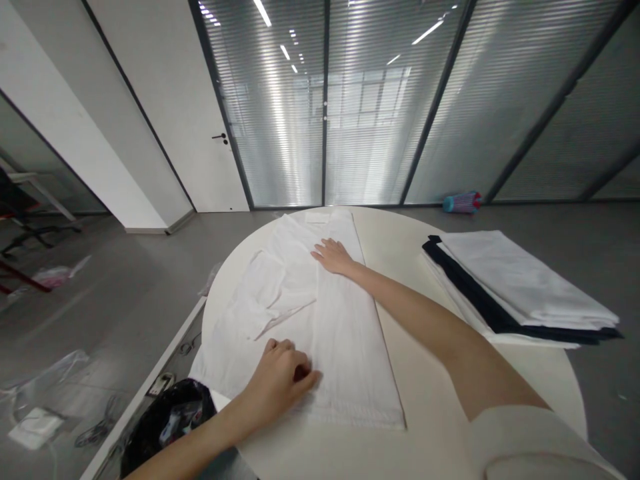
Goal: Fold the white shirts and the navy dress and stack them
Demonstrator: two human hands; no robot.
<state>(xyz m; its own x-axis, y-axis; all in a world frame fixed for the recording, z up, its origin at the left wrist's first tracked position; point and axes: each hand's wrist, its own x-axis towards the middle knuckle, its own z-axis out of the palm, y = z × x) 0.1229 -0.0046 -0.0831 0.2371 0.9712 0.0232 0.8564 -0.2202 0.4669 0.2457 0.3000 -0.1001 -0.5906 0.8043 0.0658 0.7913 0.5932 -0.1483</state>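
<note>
A white shirt (345,347) lies on the round white table (430,413), its right side turned in along a straight edge. A sleeve (255,293) rests across its left half with some wrinkles. My right hand (333,256) is flat on the upper part of the shirt, fingers spread a little. Lower down, my left hand (283,373) touches the cloth with its fingers loosely curled and the thumb apart from them. No cloth shows pinched in that hand. Its fingertips are partly hidden under the knuckles.
A stack of folded white and dark cloth (530,280) sits on the table's right side. A black-lined trash bin (170,420) stands at the lower left. Cables and a white box (36,427) lie on the floor, and a striped basket (461,203) near the glass wall.
</note>
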